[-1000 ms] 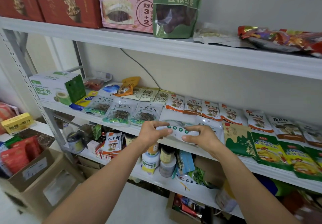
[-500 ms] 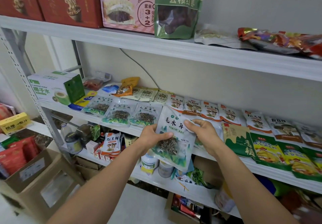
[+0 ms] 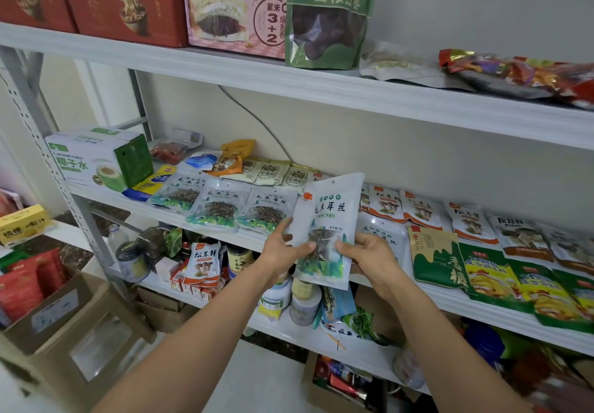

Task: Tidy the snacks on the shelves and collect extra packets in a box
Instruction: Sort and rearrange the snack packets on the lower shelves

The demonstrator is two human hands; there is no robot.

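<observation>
I hold a pale blue-white packet of dried fungus (image 3: 328,219) upright in front of the middle shelf (image 3: 154,208). My left hand (image 3: 283,252) pinches its lower left edge with thumb on the front. My right hand (image 3: 369,256) grips its lower right edge. Three matching packets (image 3: 218,208) lie in a row on the shelf just left of it. Another like packet (image 3: 382,236) lies on the shelf behind my right hand. A cardboard box (image 3: 64,326) with red packets stands on the floor at lower left.
Orange-white mushroom packets (image 3: 424,211) line the shelf's back right, with green and yellow bags (image 3: 495,279) in front. A green-white coconut water carton (image 3: 96,158) stands at the shelf's left end. Jars and packets crowd the lower shelf (image 3: 299,332). The top shelf (image 3: 321,88) holds boxes and bags.
The packet has gone from lying flat between my hands to standing upright, label facing me. Both hands shifted to its lower edges and moved slightly right.
</observation>
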